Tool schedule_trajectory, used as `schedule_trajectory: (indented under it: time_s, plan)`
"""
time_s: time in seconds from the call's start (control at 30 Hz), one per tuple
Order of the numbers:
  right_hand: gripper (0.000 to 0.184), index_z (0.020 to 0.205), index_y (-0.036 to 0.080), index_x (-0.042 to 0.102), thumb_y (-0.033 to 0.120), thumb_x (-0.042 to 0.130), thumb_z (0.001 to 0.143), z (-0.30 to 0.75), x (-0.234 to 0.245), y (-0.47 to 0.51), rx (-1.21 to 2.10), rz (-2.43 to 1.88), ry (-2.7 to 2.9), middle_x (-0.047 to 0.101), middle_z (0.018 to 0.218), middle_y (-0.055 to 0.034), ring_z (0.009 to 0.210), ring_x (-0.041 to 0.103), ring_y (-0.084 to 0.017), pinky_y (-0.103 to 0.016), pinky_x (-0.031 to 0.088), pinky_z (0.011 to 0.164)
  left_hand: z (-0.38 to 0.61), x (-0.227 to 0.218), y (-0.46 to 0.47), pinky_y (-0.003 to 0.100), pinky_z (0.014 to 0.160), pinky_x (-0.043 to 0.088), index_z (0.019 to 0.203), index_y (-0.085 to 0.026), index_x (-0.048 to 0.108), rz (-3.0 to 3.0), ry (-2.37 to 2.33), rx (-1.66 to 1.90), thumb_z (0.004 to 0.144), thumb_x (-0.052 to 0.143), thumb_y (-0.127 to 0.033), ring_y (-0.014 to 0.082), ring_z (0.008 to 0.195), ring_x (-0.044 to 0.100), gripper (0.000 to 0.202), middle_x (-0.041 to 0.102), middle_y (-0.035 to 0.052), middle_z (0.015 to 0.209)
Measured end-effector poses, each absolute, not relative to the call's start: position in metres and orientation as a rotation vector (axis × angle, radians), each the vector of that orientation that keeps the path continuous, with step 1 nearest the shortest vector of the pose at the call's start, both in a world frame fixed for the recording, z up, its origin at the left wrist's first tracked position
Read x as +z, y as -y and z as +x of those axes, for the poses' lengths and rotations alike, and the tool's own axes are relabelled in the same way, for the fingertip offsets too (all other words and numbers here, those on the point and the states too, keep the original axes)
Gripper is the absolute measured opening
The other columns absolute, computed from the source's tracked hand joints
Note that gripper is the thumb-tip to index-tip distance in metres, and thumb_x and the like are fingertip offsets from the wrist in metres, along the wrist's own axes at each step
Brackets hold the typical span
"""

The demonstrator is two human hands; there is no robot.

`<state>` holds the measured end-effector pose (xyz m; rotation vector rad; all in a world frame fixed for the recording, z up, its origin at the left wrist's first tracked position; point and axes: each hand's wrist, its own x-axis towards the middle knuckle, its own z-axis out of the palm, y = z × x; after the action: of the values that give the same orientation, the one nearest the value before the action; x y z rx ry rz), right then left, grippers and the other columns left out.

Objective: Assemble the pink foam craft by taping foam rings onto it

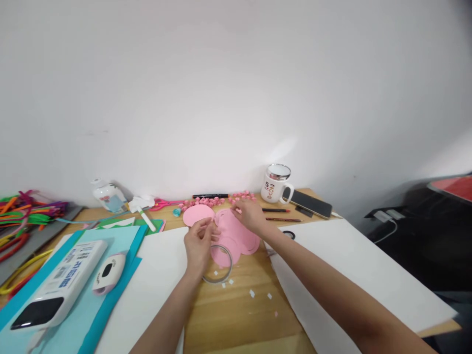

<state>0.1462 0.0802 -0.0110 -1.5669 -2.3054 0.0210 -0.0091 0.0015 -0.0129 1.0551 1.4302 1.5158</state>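
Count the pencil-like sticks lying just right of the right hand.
2: a black stick with a reddish end, and a reddish-brown stick nearer the camera. The right hand may hide others.

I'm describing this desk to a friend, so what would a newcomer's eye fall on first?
Probably the pink paper shapes near the middle of the wooden table, with the left hand and right hand at them. Next might come the tangle of multicolored strips at the far left. The white mug also stands out, toward the back, right of the hands.
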Motion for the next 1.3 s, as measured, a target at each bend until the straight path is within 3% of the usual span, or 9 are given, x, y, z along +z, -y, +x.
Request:
schedule_trajectory:
  time_s: [0.3,0.77,0.87,0.97,1.07,1.3]
  plan:
    - [0.028,0.093,0.014,0.064,0.018,0.037,0.088,0.113,-0.022,-0.121,-0.097,-1.587,2.453,0.060,0.098,-0.0143,0.094,0.051,-0.023,-0.028,0.039,0.069,-0.011,-0.013,-0.002,0.024,0.044,0.048,0.088,-0.012,0.062,1.079,-1.481,1.518,0.069,0.059,-0.035,0.0136,0.046,0.060,0.030,0.063,0.0012,0.056]
    - [0.022,0.091,0.016,0.065,0.021,0.045,0.084,0.123,-0.008,-0.114,-0.022,-1.550,2.404,0.063,0.096,-0.0127,0.094,0.052,-0.024,-0.029,0.039,0.069,-0.019,-0.026,-0.004,0.027,0.055,0.048,0.095,-0.015,0.060,1.467,-1.602,1.316,0.079,0.045,-0.033,0.0168,0.055,0.063,0.028,0.064,0.0028,0.064]
    - [0.021,0.087,0.016,0.066,0.017,0.045,0.083,0.135,0.002,-0.099,0.034,-1.557,2.344,0.065,0.092,-0.0108,0.089,0.056,-0.021,-0.028,0.040,0.069,-0.020,-0.024,-0.002,0.026,0.055,0.045,0.096,-0.018,0.060,1.636,-1.731,1.177,0.082,0.042,-0.031,0.0172,0.058,0.062,0.027,0.065,0.0026,0.067]
    - [0.014,0.084,0.019,0.066,0.016,0.054,0.077,0.148,0.006,-0.067,0.182,-1.485,2.336,0.067,0.082,-0.0032,0.073,0.060,-0.014,-0.023,0.042,0.064,-0.019,-0.020,0.000,0.026,0.057,0.042,0.096,-0.020,0.061,1.812,-1.882,1.009,0.083,0.040,-0.027,0.0186,0.064,0.062,0.026,0.067,0.0041,0.072]
    - [0.015,0.086,0.020,0.065,0.018,0.060,0.072,0.153,-0.003,-0.029,0.617,-1.242,2.215,0.065,0.082,-0.0025,0.067,0.060,-0.013,-0.022,0.044,0.060,-0.016,-0.019,0.001,0.027,0.059,0.040,0.099,-0.019,0.061,1.938,-1.971,0.860,0.084,0.039,-0.025,0.0198,0.067,0.062,0.026,0.068,0.0061,0.075]
    - [0.036,0.106,0.018,0.057,0.024,0.063,0.071,0.144,-0.038,-0.001,0.600,-1.313,2.219,0.052,0.102,-0.0094,0.082,0.057,-0.017,-0.030,0.046,0.074,-0.014,-0.021,-0.001,0.028,0.061,0.040,0.103,-0.017,0.059,2.060,-2.042,0.656,0.087,0.033,-0.025,0.0224,0.071,0.063,0.031,0.069,0.0100,0.079]
